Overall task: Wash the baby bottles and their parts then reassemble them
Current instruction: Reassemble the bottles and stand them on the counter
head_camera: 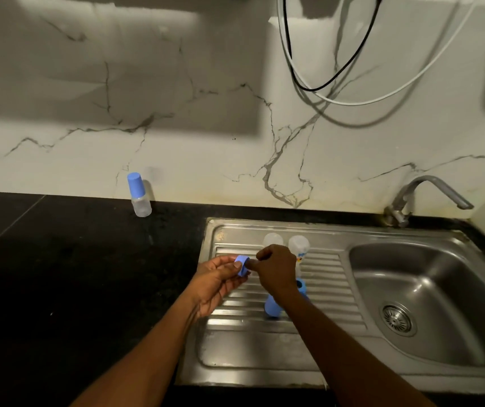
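Note:
My left hand (217, 279) pinches a blue screw ring (241, 264) above the ribbed drainboard (235, 342). My right hand (276, 270) is curled beside the ring, its fingertips at the ring's opening; what they hold is hidden. Two clear bottle bodies (273, 239) (299, 245) stand upside down on the drainboard behind my hands. A blue cap (272, 309) lies under my right wrist, with another blue part (302, 286) beside it. One assembled bottle with a blue cap (139, 193) stands on the dark counter against the wall.
The steel sink basin (429, 289) with its drain (397, 318) lies to the right, under a tap (429, 192) turned off. The black counter (73, 274) stretches to the left. Black and white cables (338, 83) hang on the marble wall.

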Demonstrator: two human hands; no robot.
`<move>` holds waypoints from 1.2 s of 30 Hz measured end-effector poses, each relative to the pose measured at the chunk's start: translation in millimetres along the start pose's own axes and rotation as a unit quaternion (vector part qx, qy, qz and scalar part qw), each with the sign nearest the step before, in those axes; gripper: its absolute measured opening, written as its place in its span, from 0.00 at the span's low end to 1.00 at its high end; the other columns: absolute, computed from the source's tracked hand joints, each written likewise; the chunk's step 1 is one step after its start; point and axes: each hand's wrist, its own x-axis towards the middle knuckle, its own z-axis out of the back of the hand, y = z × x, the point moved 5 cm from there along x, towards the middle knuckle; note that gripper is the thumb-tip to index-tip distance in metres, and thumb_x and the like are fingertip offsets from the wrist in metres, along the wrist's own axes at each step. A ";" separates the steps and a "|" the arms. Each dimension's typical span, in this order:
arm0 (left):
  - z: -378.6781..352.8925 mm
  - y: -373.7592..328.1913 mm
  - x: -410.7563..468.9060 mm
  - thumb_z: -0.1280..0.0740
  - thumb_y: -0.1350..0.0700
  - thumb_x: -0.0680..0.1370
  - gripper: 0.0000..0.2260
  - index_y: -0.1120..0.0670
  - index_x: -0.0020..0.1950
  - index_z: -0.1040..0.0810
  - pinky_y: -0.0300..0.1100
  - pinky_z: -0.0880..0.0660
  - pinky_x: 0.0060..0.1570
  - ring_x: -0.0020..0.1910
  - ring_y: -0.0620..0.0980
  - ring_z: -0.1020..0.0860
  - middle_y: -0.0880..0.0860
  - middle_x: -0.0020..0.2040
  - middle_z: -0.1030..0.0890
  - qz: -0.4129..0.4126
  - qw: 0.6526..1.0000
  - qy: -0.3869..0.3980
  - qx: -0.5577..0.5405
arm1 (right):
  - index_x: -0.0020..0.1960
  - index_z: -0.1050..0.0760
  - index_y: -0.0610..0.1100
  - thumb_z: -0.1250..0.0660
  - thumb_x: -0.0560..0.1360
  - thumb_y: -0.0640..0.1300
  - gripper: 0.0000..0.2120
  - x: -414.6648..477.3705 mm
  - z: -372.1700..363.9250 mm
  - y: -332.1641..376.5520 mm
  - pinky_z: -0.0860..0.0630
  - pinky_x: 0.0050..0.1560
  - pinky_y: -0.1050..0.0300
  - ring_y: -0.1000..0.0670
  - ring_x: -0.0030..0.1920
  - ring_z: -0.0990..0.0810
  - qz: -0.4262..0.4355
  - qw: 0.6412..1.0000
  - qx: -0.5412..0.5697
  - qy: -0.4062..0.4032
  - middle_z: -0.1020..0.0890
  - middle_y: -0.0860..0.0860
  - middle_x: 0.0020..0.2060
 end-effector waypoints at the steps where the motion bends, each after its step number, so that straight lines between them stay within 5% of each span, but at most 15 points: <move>1: -2.1 0.6 -0.6 0.30 0.66 0.75 0.17 0.68 0.63 0.24 0.49 0.18 0.54 0.52 0.59 0.16 0.67 0.57 0.18 -0.008 1.000 -0.013 -0.007 | 0.42 0.18 0.42 0.22 0.69 0.40 0.07 -3.6 -1.8 -1.7 0.24 0.43 0.61 0.53 0.38 0.20 -0.020 0.999 0.034 -0.004 0.18 0.50 0.37; 6: -10.3 -0.7 -5.6 0.26 0.66 0.68 0.20 0.69 0.59 0.22 0.44 0.17 0.48 0.44 0.56 0.15 0.67 0.52 0.16 -0.059 0.996 -0.064 -0.013 | 0.40 0.19 0.40 0.32 0.73 0.30 0.08 -20.2 -11.4 -5.5 0.22 0.42 0.59 0.46 0.41 0.18 -0.107 0.954 0.275 0.059 0.16 0.44 0.37; 9: -13.2 -1.3 -6.5 0.29 0.64 0.73 0.17 0.69 0.60 0.22 0.42 0.16 0.45 0.44 0.55 0.15 0.68 0.53 0.17 -0.062 0.995 -0.058 -0.045 | 0.48 0.20 0.42 0.29 0.73 0.33 0.07 -27.2 -10.1 -5.9 0.21 0.44 0.63 0.48 0.45 0.16 -0.081 0.939 0.325 0.079 0.15 0.47 0.41; 12: -19.5 0.3 -10.5 0.38 0.62 0.83 0.12 0.69 0.61 0.22 0.43 0.16 0.46 0.47 0.55 0.14 0.69 0.55 0.18 -0.033 0.995 -0.035 -0.083 | 0.53 0.22 0.45 0.23 0.69 0.35 0.16 -26.7 -4.4 -11.5 0.19 0.51 0.57 0.49 0.49 0.16 -0.056 0.951 0.300 0.045 0.15 0.48 0.46; 15: -20.8 2.5 -12.1 0.39 0.67 0.82 0.12 0.70 0.63 0.23 0.46 0.18 0.53 0.51 0.59 0.16 0.70 0.58 0.19 -0.031 0.997 -0.030 -0.058 | 0.59 0.22 0.43 0.25 0.72 0.35 0.17 -24.6 0.3 -12.8 0.20 0.55 0.58 0.56 0.49 0.18 0.021 0.967 0.248 0.049 0.16 0.51 0.48; 20: -20.9 6.5 -19.9 0.36 0.70 0.80 0.09 0.69 0.57 0.20 0.42 0.17 0.39 0.45 0.57 0.14 0.68 0.53 0.17 -0.020 0.997 -0.068 -0.031 | 0.56 0.18 0.36 0.24 0.70 0.43 0.17 -26.9 11.9 -6.9 0.26 0.56 0.70 0.54 0.48 0.20 0.228 0.970 0.082 0.031 0.14 0.43 0.48; 23: -20.6 2.4 -23.0 0.32 0.68 0.78 0.06 0.66 0.53 0.17 0.42 0.17 0.39 0.43 0.57 0.15 0.64 0.49 0.15 -0.055 0.990 -0.095 0.085 | 0.59 0.21 0.40 0.30 0.71 0.55 0.23 -27.7 14.4 -14.7 0.25 0.52 0.65 0.55 0.47 0.19 0.238 0.965 0.047 0.098 0.16 0.49 0.48; 27: -26.6 -6.3 -22.2 0.28 0.66 0.76 0.05 0.59 0.49 0.14 0.48 0.18 0.54 0.49 0.56 0.15 0.56 0.45 0.13 -0.162 0.937 -0.102 0.291 | 0.57 0.25 0.41 0.26 0.73 0.42 0.15 -28.6 11.0 -30.1 0.28 0.43 0.70 0.57 0.39 0.22 0.236 0.964 0.016 0.124 0.20 0.52 0.43; 30: -33.8 -11.1 -26.4 0.29 0.65 0.78 0.05 0.58 0.46 0.15 0.48 0.18 0.53 0.47 0.52 0.15 0.53 0.44 0.13 -0.207 0.920 -0.118 0.312 | 0.56 0.26 0.43 0.25 0.71 0.42 0.17 -30.9 14.5 -33.4 0.27 0.44 0.71 0.58 0.43 0.21 0.195 0.973 0.061 0.103 0.19 0.53 0.45; 34: -35.3 -14.6 -32.3 0.31 0.64 0.79 0.07 0.58 0.42 0.17 0.48 0.17 0.50 0.46 0.55 0.15 0.54 0.41 0.14 -0.241 0.903 -0.131 0.330 | 0.57 0.25 0.43 0.31 0.69 0.58 0.24 -39.2 8.2 -34.7 0.22 0.48 0.64 0.57 0.47 0.20 0.191 0.972 0.084 0.104 0.21 0.59 0.45; 36: -37.5 -14.9 -33.1 0.31 0.64 0.79 0.06 0.58 0.42 0.17 0.49 0.18 0.49 0.44 0.53 0.16 0.54 0.41 0.14 -0.253 0.893 -0.138 0.347 | 0.55 0.25 0.44 0.30 0.70 0.57 0.21 -39.1 8.9 -33.7 0.23 0.46 0.66 0.57 0.46 0.20 0.188 0.974 0.086 0.092 0.21 0.59 0.44</move>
